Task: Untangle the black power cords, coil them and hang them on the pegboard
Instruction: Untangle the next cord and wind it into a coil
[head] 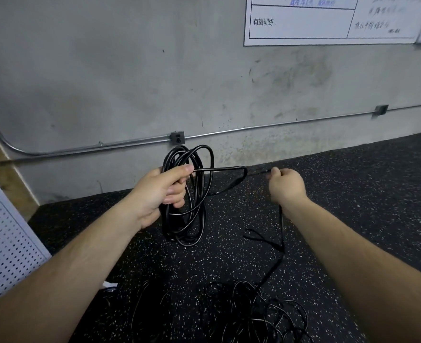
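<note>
A coil of black cord (190, 194) is held upright in front of the body, above the floor (353, 184), with several loops gathered in the left hand (161, 194). The fingers are curled round the bundle and the thumb is pressed on top of it. From under the thumb one length of cord is led out to the right, bent sharply and returned down towards the coil. The right hand (287, 186) is held apart from the left at about the same height, seen from the back, with its fingers closed on a loose strand (282, 226). This strand drops from beneath the hand to a tangled heap of cords (244, 310) spread on the floor near the bottom of the view. Whether the strand and the coil are one cord cannot be told, as the short stretch between the bend and the right hand is blurred. The floor is covered in black rubber speckled with white. A white pegboard (4, 243) is seen at the left edge, with no cord on the part in view. Behind stands a grey concrete wall (105, 70), along which a metal pipe (278, 124) is run through a socket box (178, 138). A paper chart (303, 23) is fixed to the wall at the upper right.
</note>
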Available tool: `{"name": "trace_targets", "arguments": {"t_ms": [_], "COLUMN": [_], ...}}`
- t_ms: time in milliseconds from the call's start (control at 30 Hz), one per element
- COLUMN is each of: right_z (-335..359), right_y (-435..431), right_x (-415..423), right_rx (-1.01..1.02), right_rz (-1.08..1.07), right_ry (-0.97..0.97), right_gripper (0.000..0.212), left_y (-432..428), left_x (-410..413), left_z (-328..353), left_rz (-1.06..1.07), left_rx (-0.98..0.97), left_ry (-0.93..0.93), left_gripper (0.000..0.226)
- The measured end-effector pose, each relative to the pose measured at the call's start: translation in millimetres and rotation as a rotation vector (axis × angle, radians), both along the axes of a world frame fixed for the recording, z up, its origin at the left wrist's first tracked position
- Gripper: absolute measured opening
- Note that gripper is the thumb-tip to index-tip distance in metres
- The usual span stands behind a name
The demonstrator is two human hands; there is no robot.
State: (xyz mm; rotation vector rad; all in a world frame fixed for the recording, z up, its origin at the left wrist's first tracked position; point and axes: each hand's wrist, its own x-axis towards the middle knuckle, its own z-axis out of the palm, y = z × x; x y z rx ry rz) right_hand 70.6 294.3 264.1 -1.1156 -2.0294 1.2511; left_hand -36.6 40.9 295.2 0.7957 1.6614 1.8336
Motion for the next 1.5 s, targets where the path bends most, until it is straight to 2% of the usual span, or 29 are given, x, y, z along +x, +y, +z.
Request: {"name": "trace_targets", "arguments": {"t_ms": [100,200,267,333,400,467,500,533,567,667,733,833,900,933,1000,1133,1200,1300,1367,1500], "right_z": [-14.1,-14.4,-11.0,-8.9,-13.8,-20.4,-25.0,-28.2,-29.2,-11.7,2.9,4.6,-1.4,-2.4,2.7,17.5,26.9,30.3,27.7,26.3], "right_y": [6.0,6.7,9.6,12.7,16.1,14.9,13.0,10.8,8.2,-15.1,-31.5,-46.8,-48.8,-49.5,-52.1,-63.3,-73.6,-87.2,-94.0,-93.9], "right_x": [-0.3,-0.1,0.5,3.3,7.5,14.8,16.7,16.6,14.9,11.5,10.2,9.0,8.5,9.0,11.7,8.9,8.1,5.5,4.6,5.1], "right_rx": [0.086,0.136,0.206,0.307,0.346,0.38,0.4,0.406,0.383,0.138,0.012,0.023,-0.015,-0.041,0.043,0.151,0.216,0.337,0.415,0.483], "right_rz": [0.09,0.164,0.191,0.171,0.172,0.281,0.349,0.415,0.471,0.705,0.854,0.907,0.894,0.881,0.814,0.729,0.719,0.742,0.729,0.726], "right_ry": [-0.191,-0.115,-0.11,-0.192,-0.431,-0.813,-0.94,-0.966,-0.876,-0.311,-0.157,-0.179,-0.13,-0.09,-0.059,0.103,0.121,0.091,0.046,-0.053], "right_gripper": [0.037,0.02,0.022,0.028,0.025,0.028,0.033,0.038,0.046,0.069,0.061,0.025,0.016,0.016,0.017,0.02,0.019,0.02,0.023,0.025], "left_y": [1.0,2.4,1.8,0.6,-1.1,-3.1,-3.2,-2.7,-1.0,6.9,10.0,9.5,9.8,9.9,8.5,4.3,5.4,10.2,12.6,12.3], "left_x": [2.6,5.3,4.0,0.7,-4.1,-7.6,-7.9,-7.2,-5.5,1.8,2.9,-2.8,-6.6,-7.6,-9.9,-10.6,-7.8,-4.8,-1.7,3.1], "left_z": [-0.2,-1.8,-2.2,-0.6,2.4,5.1,5.6,5.3,4.7,2.6,2.4,2.2,0.5,-0.2,-2.2,-13.9,-20.2,-22.8,-21.1,-14.9], "left_rz": [-0.008,0.004,-0.005,-0.029,-0.04,-0.034,-0.031,-0.028,-0.025,-0.009,0.018,0.07,0.116,0.148,0.224,0.24,0.167,0.065,-0.01,-0.063], "left_rx": [0.001,-0.021,-0.006,0.053,0.122,0.15,0.149,0.143,0.135,0.123,0.139,0.173,0.179,0.177,0.133,-0.122,-0.099,0.047,0.075,0.121], "left_ry": [0.013,0.024,0.018,-0.005,-0.031,-0.032,-0.025,-0.02,-0.021,-0.02,-0.025,-0.077,-0.083,-0.084,-0.035,0.161,0.09,-0.096,-0.127,-0.216], "left_gripper": [0.035,0.034,0.035,0.035,0.036,0.037,0.036,0.036,0.037,0.034,0.034,0.034,0.034,0.035,0.035,0.045,0.052,0.055,0.055,0.04]}}
